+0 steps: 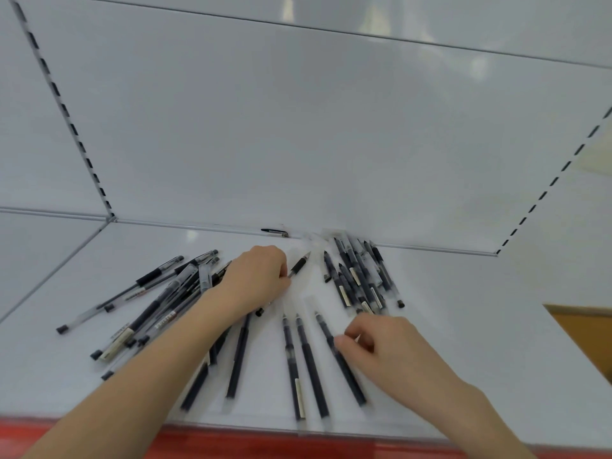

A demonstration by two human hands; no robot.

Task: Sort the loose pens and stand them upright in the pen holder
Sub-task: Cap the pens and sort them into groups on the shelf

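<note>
Loose black and clear pens lie scattered on a white shelf (463, 326). One heap (159, 303) lies at the left, another bundle (361, 276) at the back right, and several dark pens (306, 362) lie side by side near the front. My left hand (256, 279) rests palm down on the shelf, fingers closed on a black-gripped pen (299, 265) whose tip points up and right. My right hand (381, 346) pinches the rightmost of the front pens (347, 369) near its upper end. No pen holder is in view.
A single pen (275, 232) lies against the white back panel. Slotted uprights (63, 107) run up both sides of the shelf bay. A red strip (231, 442) edges the shelf front. A brown surface (586, 329) shows at the far right.
</note>
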